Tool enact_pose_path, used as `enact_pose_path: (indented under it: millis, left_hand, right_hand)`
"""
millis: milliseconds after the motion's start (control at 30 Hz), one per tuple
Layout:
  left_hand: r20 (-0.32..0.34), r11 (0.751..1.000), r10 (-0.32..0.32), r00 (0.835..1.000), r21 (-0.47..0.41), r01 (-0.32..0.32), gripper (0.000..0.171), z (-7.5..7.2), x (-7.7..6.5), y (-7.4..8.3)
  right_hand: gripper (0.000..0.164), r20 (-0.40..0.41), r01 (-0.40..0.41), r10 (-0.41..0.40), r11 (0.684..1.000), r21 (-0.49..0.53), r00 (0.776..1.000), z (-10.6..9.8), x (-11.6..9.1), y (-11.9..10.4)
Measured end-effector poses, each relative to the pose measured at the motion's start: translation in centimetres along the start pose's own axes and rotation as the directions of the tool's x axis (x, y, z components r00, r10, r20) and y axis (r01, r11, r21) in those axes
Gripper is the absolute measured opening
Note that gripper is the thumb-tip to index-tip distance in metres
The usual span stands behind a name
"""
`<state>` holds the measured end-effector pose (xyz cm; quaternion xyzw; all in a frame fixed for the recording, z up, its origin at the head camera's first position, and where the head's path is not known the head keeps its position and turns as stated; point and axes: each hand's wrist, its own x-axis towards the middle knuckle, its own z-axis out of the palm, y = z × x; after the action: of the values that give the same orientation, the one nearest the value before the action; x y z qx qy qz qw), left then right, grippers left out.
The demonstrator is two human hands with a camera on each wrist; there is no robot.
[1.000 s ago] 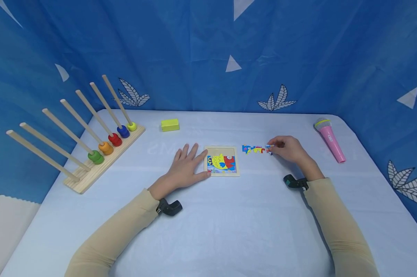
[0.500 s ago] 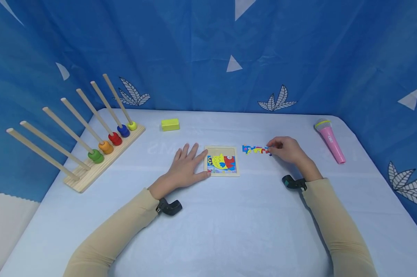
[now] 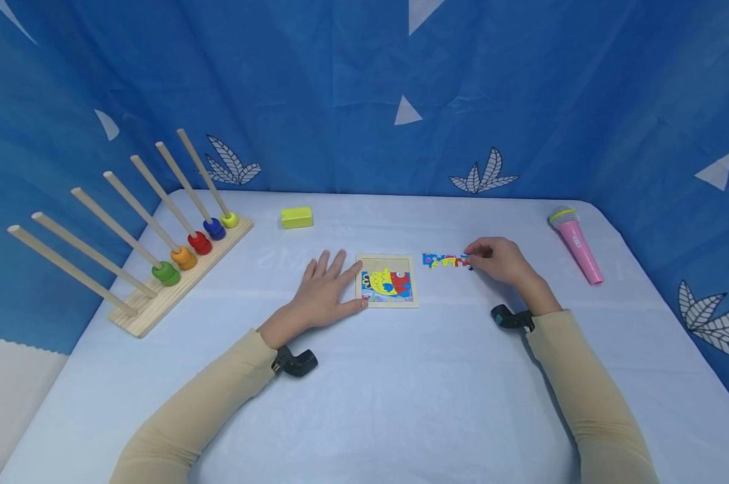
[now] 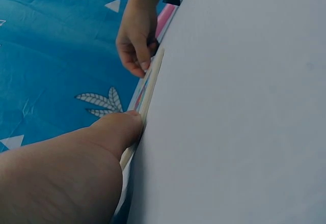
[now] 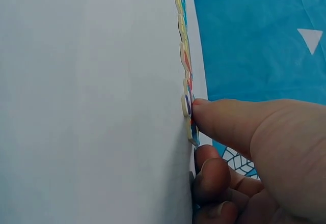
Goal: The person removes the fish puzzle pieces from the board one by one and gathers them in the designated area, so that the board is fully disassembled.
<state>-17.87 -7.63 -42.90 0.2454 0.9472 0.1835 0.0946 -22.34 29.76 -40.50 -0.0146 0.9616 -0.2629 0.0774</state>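
Observation:
A square wooden puzzle tray [image 3: 388, 257] lies mid-table, its lower part filled with pieces of a yellow and red fish picture and its upper part bare wood. My left hand [image 3: 323, 296] rests spread and flat at the tray's left side, thumb at the lower left corner and index finger at the left edge. To the tray's right lies a row of joined puzzle pieces [image 3: 439, 260]. At the row's right end my right hand [image 3: 502, 261] holds a puzzle piece [image 5: 192, 127] with the thumb on it and the other fingers curled; the hand partly hides it.
A wooden peg abacus [image 3: 136, 323] with coloured rings stands at the left. A yellow-green block [image 3: 296, 218] lies at the back, and a pink toy microphone [image 3: 577, 245] at the right. Blue cloth [image 3: 340, 101] hangs behind the white table [image 3: 400, 403].
My right hand has shifted slightly left with the end piece, which now sits closer against the row. The left hand and the tray have stayed in place.

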Motion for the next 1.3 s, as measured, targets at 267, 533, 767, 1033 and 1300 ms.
enact_pose_path:
  millis: [267,533,767,1033,1300]
  left_hand:
    - [0.001,1.0,0.003,1.0,-0.008,-0.003,0.083,-0.2,-0.1,0.1]
    - [-0.002,1.0,0.01,1.0,-0.021,-0.01,0.083,-0.1,-0.2,0.1]
    - [0.006,1.0,0.001,1.0,-0.011,-0.001,0.083,0.0,-0.1,0.0]
    - [0.008,1.0,-0.007,1.0,-0.015,0.007,0.083,0.0,-0.2,0.0]
    - [0.009,1.0,-0.002,1.0,-0.008,0.002,0.084,0.1,-0.1,-0.2]
  right_hand:
    - [0.025,0.005,-0.003,0.003,1.0,0.012,1.0,0.0,0.0,0.1]
    - [0.026,-0.008,-0.009,0.009,1.0,0.025,1.0,-0.1,-0.1,0.1]
    - [0.029,0.008,-0.004,0.004,0.999,0.039,1.0,-0.3,-0.2,0.3]
    - [0.032,-0.014,0.019,-0.018,0.995,0.1,1.0,-1.6,-0.5,0.5]
    - [0.033,-0.056,0.099,-0.092,0.985,0.139,0.994,-0.8,-0.2,-3.6]
